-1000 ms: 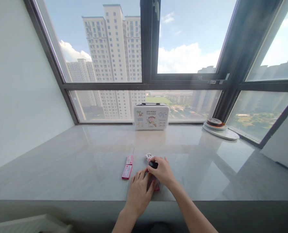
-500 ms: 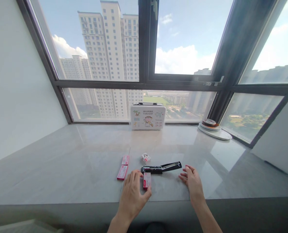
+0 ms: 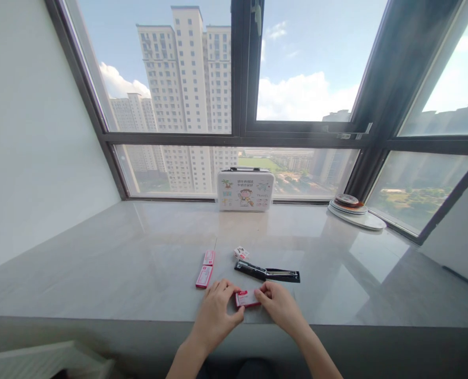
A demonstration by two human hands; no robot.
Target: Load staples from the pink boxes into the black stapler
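Left hand (image 3: 217, 306): I have it at the left end of the red-and-white box, index fingertip by the far corner, thumb by the near one. Spread is moderate; can't tell if it's pressing.
Right hand (image 3: 280, 305): narrow pinch, fingertips and thumb on the box's right end, so I read it as holding.
Red-and-white box (image 3: 247, 299): between my two hands, near side of the sill, long side running left-right. Can't tell if it's resting or slightly lifted.
Stapler (image 3: 266, 272): black, unfolded, lying just beyond the box and right hand, hinge mid-length, metal parts showing.
Small white box (image 3: 241, 253): at the far side of the stapler's left end, very close; contact unclear.
Pink boxes (image 3: 204, 276): two, end to end in a near-far line, left of the stapler, beyond the left hand.
Case (image 3: 245, 190): white, cartoon print, black handle, upright at the far edge against the window.
Round stack (image 3: 348, 205): flat pieces, far right corner.
Sill (image 3: 111, 263): pale, glossy, under everything.
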